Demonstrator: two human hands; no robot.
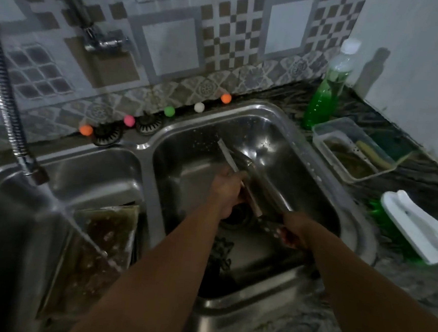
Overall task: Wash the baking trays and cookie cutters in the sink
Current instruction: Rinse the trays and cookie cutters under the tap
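Over the steel sink (306, 157), both hands (227, 190) (295, 232) grip a baking tray (259, 180).

Both hands reach into the right basin (306, 157), left hand (227, 193) beside right hand (295, 232), a tray (253, 179) on edge between them. Dirty trays (94, 250) lean in the left basin (100, 179). Bottle (325, 93), tub (351, 153) and brush (419, 228) stand on the tabletop (423, 183) to the right

The dark counter (410, 180) carries a green soap bottle (324, 95), sponge tub (351, 151) and white brush (419, 228).
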